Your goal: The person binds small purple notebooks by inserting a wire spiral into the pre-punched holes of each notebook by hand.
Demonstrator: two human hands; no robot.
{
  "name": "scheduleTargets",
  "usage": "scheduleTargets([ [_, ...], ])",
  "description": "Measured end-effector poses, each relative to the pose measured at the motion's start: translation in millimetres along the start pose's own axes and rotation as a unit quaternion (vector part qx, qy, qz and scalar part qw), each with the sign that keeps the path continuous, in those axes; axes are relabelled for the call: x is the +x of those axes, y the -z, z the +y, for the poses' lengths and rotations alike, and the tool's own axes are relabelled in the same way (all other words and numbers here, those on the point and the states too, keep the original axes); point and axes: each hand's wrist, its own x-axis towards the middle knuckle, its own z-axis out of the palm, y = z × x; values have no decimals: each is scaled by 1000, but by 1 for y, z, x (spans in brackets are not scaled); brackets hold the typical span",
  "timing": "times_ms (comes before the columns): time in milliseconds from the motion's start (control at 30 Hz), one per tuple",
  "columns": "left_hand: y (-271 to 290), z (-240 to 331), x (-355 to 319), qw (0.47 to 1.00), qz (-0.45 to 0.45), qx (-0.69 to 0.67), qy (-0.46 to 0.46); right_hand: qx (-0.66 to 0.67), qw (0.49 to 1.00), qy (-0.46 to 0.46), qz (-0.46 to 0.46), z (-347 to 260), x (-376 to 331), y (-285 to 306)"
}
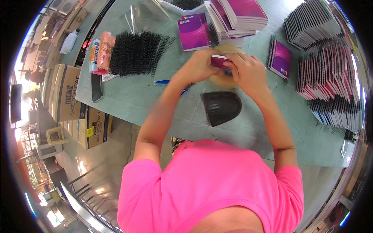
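Both hands are closed on a small purple notebook (220, 61), held up edge-on over the table (136, 103). My left hand (199, 66) grips its left end, and the fingers of my right hand (248, 70) press on its right end. Beneath the hands, partly covered by them, lies a round tan disc (232, 48). Close to me sits a dark, ribbed, half-oval piece (221, 108). A blue-handled tool (162, 82), partly hidden by my left forearm, lies left of my hands. Whether a coil runs through the held notebook's edge is too small to tell.
Black spiral coils (134, 54) lie in a bundle at left, beside patterned packets (105, 50). Purple pads (194, 33) and a taller stack (246, 15) stand at the back. Spiral-bound notebooks (326, 72) fill the right side. Cartons (70, 93) stand left of the table.
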Motion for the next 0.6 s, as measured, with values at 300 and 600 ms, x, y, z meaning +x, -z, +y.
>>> scheduleTargets([
  [300, 101, -97, -7, 882, 105, 448, 107, 62, 997, -11, 51, -11, 23, 5],
  [600, 131, -65, 10, 959, 233, 118, 113, 61, 998, -25, 2, -3, 29, -3],
])
